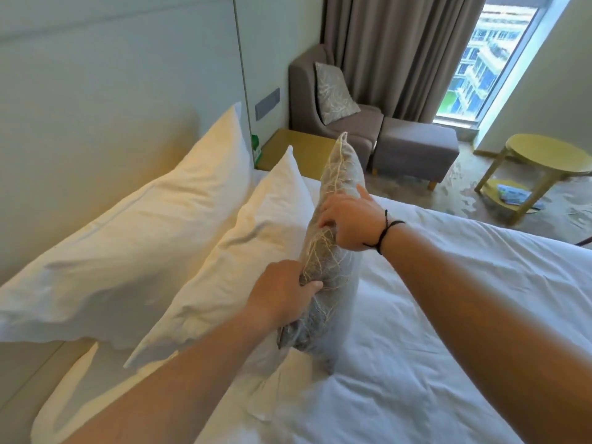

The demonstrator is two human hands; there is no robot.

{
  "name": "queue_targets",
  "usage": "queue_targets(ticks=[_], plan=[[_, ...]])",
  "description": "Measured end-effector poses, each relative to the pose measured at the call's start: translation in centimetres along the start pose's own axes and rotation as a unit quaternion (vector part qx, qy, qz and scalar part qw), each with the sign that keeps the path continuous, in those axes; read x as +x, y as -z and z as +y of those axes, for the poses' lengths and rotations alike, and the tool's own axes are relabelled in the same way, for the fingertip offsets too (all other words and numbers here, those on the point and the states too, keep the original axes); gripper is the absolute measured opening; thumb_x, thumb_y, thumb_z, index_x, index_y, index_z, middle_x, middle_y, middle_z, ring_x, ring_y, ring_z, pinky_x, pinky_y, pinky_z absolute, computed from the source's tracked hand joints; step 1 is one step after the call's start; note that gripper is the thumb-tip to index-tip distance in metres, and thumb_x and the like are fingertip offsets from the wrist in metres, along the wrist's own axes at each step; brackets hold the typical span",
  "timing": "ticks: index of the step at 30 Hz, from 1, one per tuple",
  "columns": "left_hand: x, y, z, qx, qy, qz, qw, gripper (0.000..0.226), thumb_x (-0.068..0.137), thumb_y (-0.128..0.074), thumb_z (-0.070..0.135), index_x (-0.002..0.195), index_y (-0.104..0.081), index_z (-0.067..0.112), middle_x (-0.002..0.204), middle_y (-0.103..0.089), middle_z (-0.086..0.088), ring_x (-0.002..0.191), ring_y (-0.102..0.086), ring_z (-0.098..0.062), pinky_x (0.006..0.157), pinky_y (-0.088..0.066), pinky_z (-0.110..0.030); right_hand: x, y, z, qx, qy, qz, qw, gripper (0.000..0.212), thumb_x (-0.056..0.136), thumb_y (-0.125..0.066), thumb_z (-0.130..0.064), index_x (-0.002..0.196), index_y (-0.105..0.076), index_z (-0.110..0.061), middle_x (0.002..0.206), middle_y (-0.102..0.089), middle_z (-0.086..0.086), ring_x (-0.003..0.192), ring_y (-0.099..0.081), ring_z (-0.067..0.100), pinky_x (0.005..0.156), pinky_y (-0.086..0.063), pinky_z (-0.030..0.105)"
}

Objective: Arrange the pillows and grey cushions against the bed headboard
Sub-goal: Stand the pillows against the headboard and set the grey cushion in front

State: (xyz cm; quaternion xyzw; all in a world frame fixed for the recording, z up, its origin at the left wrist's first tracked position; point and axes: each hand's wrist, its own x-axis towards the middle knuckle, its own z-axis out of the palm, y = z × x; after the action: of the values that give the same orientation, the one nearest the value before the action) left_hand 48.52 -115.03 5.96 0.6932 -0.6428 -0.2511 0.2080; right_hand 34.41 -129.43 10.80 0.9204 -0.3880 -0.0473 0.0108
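Two large white rectangular pillows are seen on the bed: the rear white pillow (pixel 128 238) is leaned against the pale padded headboard (pixel 96 100), and the front white pillow (pixel 243 267) is propped just in front of it, touching it. Two grey patterned cushions are counted. One grey square cushion with a pale branch pattern (pixel 333 251) is held on edge on the white bed sheet (pixel 448 331), just beside the front pillow; its long axis is run from the near lower corner, resting on the sheet, up and away to a far top corner pointed toward the armchair. The left hand (pixel 282 293) is curled round the cushion's near upper edge, the thumb pressed into the fabric. The right hand (pixel 349 222) is laid on the cushion's middle, fingers bent into the fabric and the forefinger stretched out straight; a black cord bracelet (pixel 386 230) is worn at that wrist. The second grey cushion (pixel 334 91) is stood tilted on a grey upholstered armchair (pixel 307 100), well apart from the bed. One grey footstool (pixel 416 149) and one round yellow-green table (pixel 551 155) are seen beyond.
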Motion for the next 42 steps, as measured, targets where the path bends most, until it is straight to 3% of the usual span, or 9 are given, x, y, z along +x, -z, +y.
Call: queue_targets(ticks=[2, 6, 9, 14, 17, 28, 34, 39, 42], plan=[[1.0, -0.2, -2.7, 0.012, 0.068, -0.006, 0.998, 0.016, 0.092, -0.061, 0.037, 0.090, -0.062, 0.021, 0.091, -0.067, -0.002, 0.093, -0.064, -0.027, 0.073, -0.048, -0.035, 1.3, -4.6, -2.6, 0.075, -0.038, -0.045, 0.995, 0.033, 0.093, -0.051, -0.035, 0.124, -0.060, -0.029, 0.135, -0.048, -0.008, 0.133, -0.038, 0.019, 0.114, -0.017, 0.062], [-1.0, -0.2, -8.9, 0.021, 0.149, -0.012, 0.988, 0.062, 0.086, -0.066, 0.037, 0.141, -0.042, 0.021, 0.140, -0.052, -0.002, 0.121, -0.053, -0.022, 0.100, -0.044, -0.035, 0.9, -14.1, -8.1, 0.324, -0.178, -0.205, 0.906, 0.107, 0.079, -0.050, -0.076, 0.155, -0.002, -0.017, 0.162, -0.009, 0.009, 0.146, -0.021, 0.030, 0.116, -0.027, 0.051], [-3.1, 0.4, -12.1, -0.019, 0.178, -0.020, 0.984, 0.070, 0.087, -0.062, 0.034, 0.149, -0.031, 0.028, 0.147, -0.046, 0.002, 0.119, -0.053, -0.018, 0.094, -0.042, -0.031, 0.5, -17.9, -10.7, 0.374, -0.284, -0.264, 0.843, 0.133, 0.067, -0.047, -0.088, 0.152, 0.009, -0.003, 0.161, 0.005, 0.020, 0.147, -0.012, 0.038, 0.116, -0.023, 0.055], [-6.1, 0.5, -14.9, -0.076, 0.202, 0.013, 0.976, 0.057, 0.092, -0.061, 0.033, 0.145, -0.041, 0.031, 0.142, -0.052, 0.007, 0.103, -0.061, -0.006, 0.091, -0.046, -0.031, 1.6, -16.5, -12.0, 0.445, -0.306, -0.202, 0.817, 0.143, 0.060, -0.046, -0.094, 0.150, 0.014, -0.001, 0.160, 0.012, 0.020, 0.148, -0.011, 0.036, 0.114, -0.022, 0.052], [-7.4, 1.1, -16.4, -0.090, 0.215, 0.038, 0.972, 0.050, 0.092, -0.062, 0.033, 0.140, -0.048, 0.032, 0.130, -0.059, 0.009, 0.093, -0.061, 0.000, 0.089, -0.051, -0.030, 2.4, -15.2, -12.4, 0.500, -0.306, -0.104, 0.803, 0.139, 0.058, -0.049, -0.093, 0.153, 0.012, -0.012, 0.161, 0.011, 0.016, 0.149, -0.009, 0.033, 0.115, -0.022, 0.049], [-8.5, 10.0, -22.7, -0.069, 0.255, 0.186, 0.946, 0.040, 0.088, -0.065, 0.038, 0.127, -0.058, 0.030, 0.125, -0.063, 0.011, 0.107, -0.060, -0.010, 0.083, -0.047, -0.029, 5.8, -11.8, -17.3, 0.300, -0.166, 0.070, 0.937, 0.078, 0.089, -0.045, -0.062, 0.152, -0.018, -0.025, 0.162, -0.007, 0.013, 0.149, -0.003, 0.030, 0.119, -0.007, 0.051], [-7.8, 16.4, -29.0, 0.046, 0.281, 0.265, 0.921, 0.042, 0.088, -0.062, 0.035, 0.129, -0.057, 0.025, 0.133, -0.060, -0.001, 0.113, -0.056, -0.025, 0.094, -0.049, -0.043, 8.9, -11.1, -21.6, 0.287, -0.077, 0.026, 0.955, 0.064, 0.093, -0.052, -0.041, 0.150, -0.027, -0.025, 0.161, -0.020, 0.009, 0.148, -0.014, 0.026, 0.119, -0.015, 0.043], [-7.6, 19.6, -34.5, 0.139, 0.303, 0.215, 0.918, 0.057, 0.086, -0.057, 0.053, 0.135, -0.050, 0.025, 0.139, -0.055, -0.002, 0.121, -0.050, -0.033, 0.098, -0.040, -0.045, 12.5, -10.4, -27.1, 0.361, -0.044, -0.067, 0.929, 0.066, 0.094, -0.053, -0.043, 0.151, -0.023, -0.031, 0.160, -0.021, -0.004, 0.147, -0.017, 0.013, 0.117, -0.020, 0.032], [-7.5, 20.6, -37.9, 0.089, 0.320, 0.172, 0.927, 0.062, 0.088, -0.043, 0.066, 0.138, -0.043, 0.031, 0.132, -0.061, -0.002, 0.120, -0.055, -0.032, 0.098, -0.040, -0.045, 15.4, -9.9, -30.5, 0.419, -0.074, -0.104, 0.899, 0.074, 0.090, -0.057, -0.050, 0.152, -0.020, -0.032, 0.159, -0.024, -0.010, 0.144, -0.024, 0.011, 0.114, -0.023, 0.030]])
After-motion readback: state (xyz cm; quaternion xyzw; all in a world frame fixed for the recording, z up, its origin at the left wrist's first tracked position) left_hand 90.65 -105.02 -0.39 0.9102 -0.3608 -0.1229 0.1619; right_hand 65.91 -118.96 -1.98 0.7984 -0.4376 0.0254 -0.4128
